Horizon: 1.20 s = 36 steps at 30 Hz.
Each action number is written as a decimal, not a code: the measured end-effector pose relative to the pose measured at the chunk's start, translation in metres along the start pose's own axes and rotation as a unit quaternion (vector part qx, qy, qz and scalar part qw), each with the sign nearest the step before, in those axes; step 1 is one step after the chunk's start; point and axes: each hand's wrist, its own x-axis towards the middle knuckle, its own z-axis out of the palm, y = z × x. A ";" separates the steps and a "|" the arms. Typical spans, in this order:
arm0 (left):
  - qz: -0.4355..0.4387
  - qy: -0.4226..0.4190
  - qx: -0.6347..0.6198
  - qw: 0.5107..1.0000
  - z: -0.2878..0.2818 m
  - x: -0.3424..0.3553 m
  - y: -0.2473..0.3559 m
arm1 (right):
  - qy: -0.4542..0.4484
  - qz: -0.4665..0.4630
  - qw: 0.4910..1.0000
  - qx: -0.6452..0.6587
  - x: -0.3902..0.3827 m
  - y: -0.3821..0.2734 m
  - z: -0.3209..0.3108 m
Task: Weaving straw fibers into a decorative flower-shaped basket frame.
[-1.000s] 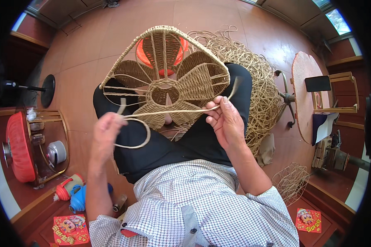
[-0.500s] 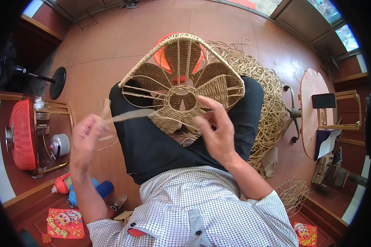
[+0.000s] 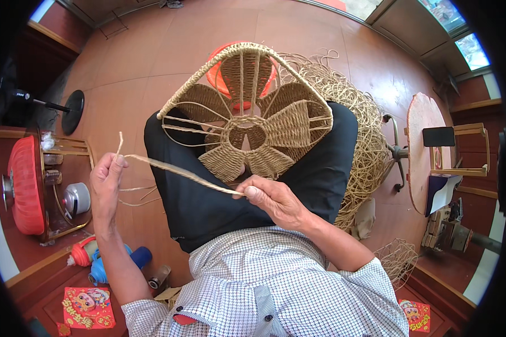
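Observation:
A woven straw frame (image 3: 247, 121) with petal-shaped panels around a central ring rests on my lap, over dark trousers. My left hand (image 3: 108, 182) is raised out to the left and pinches the end of a straw cord (image 3: 177, 171). The cord runs taut from there to my right hand (image 3: 270, 199), which pinches it just below the frame's near edge. Loose loops of the cord hang below my left hand.
A large pile of loose straw cord (image 3: 360, 129) lies to the right of my lap. An orange stool (image 3: 236, 84) shows behind the frame. At left stand a red fan (image 3: 25, 185), a metal rack (image 3: 67, 168) and a fan base (image 3: 72, 111); a chair (image 3: 433, 151) stands right.
My left hand has swung further out to the left, pulling the cord straight and taut. My right hand has slid down to the frame's near edge.

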 end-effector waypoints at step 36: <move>0.412 0.136 0.248 0.866 0.190 0.051 0.068 | 0.219 -0.093 0.803 -0.546 0.101 -0.063 -0.051</move>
